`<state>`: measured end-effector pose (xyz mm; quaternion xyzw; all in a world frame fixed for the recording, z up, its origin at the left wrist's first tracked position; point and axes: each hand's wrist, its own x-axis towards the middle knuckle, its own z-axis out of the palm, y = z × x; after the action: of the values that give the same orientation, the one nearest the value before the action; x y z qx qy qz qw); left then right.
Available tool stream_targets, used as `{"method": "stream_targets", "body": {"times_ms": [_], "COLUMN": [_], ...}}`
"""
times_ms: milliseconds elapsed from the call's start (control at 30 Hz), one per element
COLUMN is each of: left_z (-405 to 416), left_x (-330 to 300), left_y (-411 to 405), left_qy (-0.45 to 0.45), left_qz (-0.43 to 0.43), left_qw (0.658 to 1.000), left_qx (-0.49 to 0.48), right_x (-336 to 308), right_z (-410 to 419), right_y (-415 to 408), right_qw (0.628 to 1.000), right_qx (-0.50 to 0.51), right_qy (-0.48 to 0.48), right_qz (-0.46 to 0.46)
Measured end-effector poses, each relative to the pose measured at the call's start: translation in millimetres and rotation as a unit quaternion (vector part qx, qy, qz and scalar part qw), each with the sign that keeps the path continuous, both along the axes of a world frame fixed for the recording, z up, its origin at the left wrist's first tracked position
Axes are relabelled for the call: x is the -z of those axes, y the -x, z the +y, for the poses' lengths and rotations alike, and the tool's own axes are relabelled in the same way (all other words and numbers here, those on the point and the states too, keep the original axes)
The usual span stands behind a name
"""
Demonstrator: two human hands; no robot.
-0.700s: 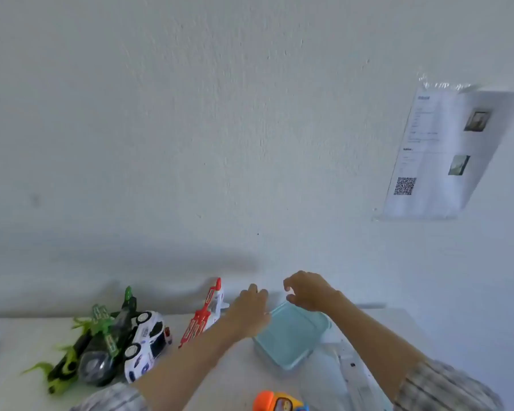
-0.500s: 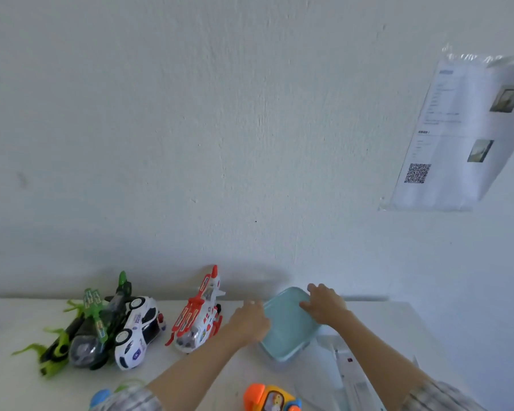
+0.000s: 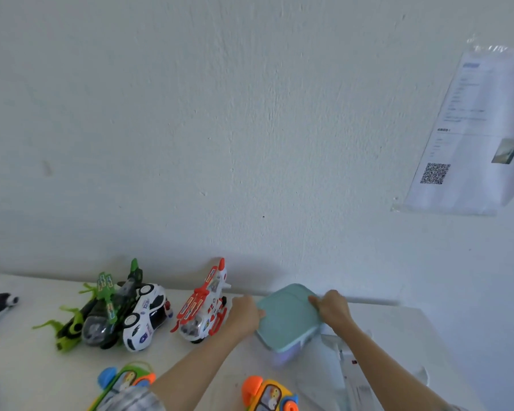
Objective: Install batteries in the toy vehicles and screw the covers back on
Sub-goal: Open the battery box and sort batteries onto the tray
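At the table's rear, left hand (image 3: 245, 314) and right hand (image 3: 331, 307) apparently grip the teal-lidded box (image 3: 288, 318).

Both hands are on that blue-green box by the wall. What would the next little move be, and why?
Probably lifting the lid off. The left hand and right hand grip opposite edges of the box, whose lid looks closed, and no batteries show beside the toy helicopter or police car; they may be inside.

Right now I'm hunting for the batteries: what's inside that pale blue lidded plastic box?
Cannot tell: the pale blue lid covers the clear plastic box completely. The left hand and right hand grip the lid's opposite edges; nothing shows through the visible wall.
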<state>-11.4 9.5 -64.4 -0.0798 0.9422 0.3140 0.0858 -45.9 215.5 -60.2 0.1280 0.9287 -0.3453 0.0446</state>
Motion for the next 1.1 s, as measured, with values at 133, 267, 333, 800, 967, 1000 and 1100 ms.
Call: {"method": "stream_targets", "body": {"times_ms": [133,267,333,800,967,1000,1100], "left_z": [-8.5,-32.8,-53.2,-280.8,-327.1,-329.6,-321.9], "left_x": [-46.8,-99.3,-119.6,-125.9,-108.4,-108.1,-108.9], "left_y": [-7.6,-41.1,-66.1,-228.5,-261.5,-263.0,-263.0], "left_qy": [0.017,0.016,0.01,0.117,0.086,0.087,0.041], "left_qz": [0.04,0.076,0.087,0.038,0.036,0.038,0.035], "left_qw": [0.999,0.997,0.996,0.989,0.99,0.99,0.996], "left_qx": [-0.007,0.004,0.013,-0.084,-0.108,-0.105,-0.067], "right_x": [-36.9,-83.6,-102.5,-89.9,-68.4,-67.5,-71.6], "right_z": [-7.2,-28.2,-45.2,-271.9,-332.5,-336.4,-330.2], "right_y": [-4.2,-31.0,-52.9,-155.1,-172.0,-172.9,-172.7], "right_qw": [0.999,0.995,0.992,0.96,0.957,0.959,0.97], "right_qx": [0.01,-0.007,-0.025,-0.231,-0.243,-0.238,-0.207], "right_qy": [0.026,0.034,0.057,0.155,0.159,0.154,0.129], "right_qz": [0.037,0.093,0.108,0.006,-0.015,-0.007,0.017]}}
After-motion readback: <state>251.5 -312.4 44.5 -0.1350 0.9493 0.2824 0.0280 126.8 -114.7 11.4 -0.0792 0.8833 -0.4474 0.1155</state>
